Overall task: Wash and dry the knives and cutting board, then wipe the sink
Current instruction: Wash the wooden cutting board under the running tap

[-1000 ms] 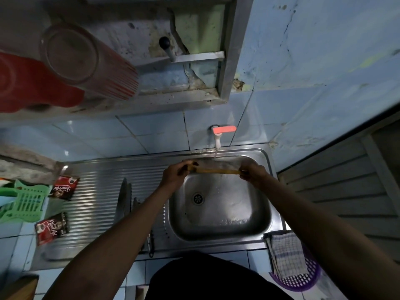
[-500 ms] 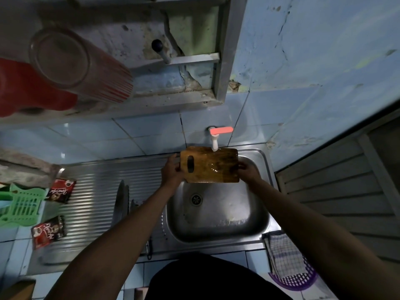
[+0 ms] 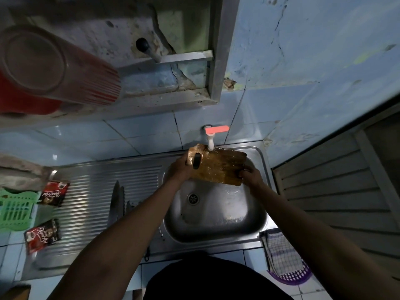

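Note:
A wet brown wooden cutting board (image 3: 218,166) with a dark handle slot is held over the steel sink (image 3: 216,232), its top edge under the white tap (image 3: 210,144) with the pink lever. The board tilts down to the right. My left hand (image 3: 180,168) grips its slotted left end and my right hand (image 3: 250,175) grips its lower right corner. Knives (image 3: 118,203) lie on the ribbed drainboard left of the basin, partly hidden by my left forearm.
Two red sachets (image 3: 54,193) and a green plastic rack (image 3: 15,210) lie at the left. A checked cloth (image 3: 281,252) hangs over a purple basket (image 3: 291,276) at the right front. A ribbed tumbler (image 3: 56,68) sits on the shelf above.
The board went from edge-on and level to face-up under the tap, and it has since tilted with its right end lower. Both hands kept their hold.

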